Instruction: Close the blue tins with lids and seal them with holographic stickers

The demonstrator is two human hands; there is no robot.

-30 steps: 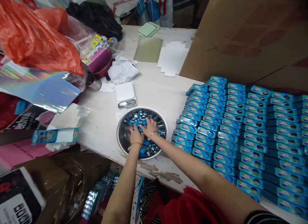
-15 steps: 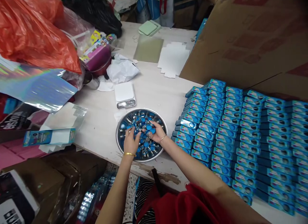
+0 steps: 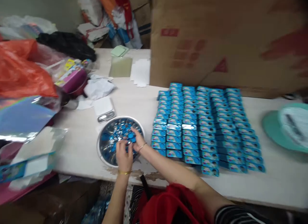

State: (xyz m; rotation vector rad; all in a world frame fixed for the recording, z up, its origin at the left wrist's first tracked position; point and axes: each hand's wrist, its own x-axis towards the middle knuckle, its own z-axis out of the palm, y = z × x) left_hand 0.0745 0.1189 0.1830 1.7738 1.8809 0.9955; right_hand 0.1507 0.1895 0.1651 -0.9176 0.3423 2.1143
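Observation:
A round metal bowl (image 3: 104,138) full of small blue and silver caps (image 3: 117,131) sits near the table's front edge. Both my hands are inside it, close together. My left hand (image 3: 124,157), with a gold bangle at the wrist, has its fingers curled around some caps. My right hand (image 3: 136,141), also wearing a bangle, is cupped over caps beside it. The picture is blurred, so the finger detail is soft. To the right of the bowl lie several rows of small blue boxes (image 3: 204,127), laid flat and overlapping.
A small white scale (image 3: 104,109) lies behind the bowl. Orange bags (image 3: 21,70), a purple case (image 3: 72,81) and holographic sheets (image 3: 21,116) crowd the left. A large cardboard box (image 3: 216,41) stands behind the blue boxes. A teal plate (image 3: 286,127) sits at far right.
The camera swung to the right and pulled back, bringing the teal plate into view. My hands stayed in the bowl, drawing closer together toward its near right side.

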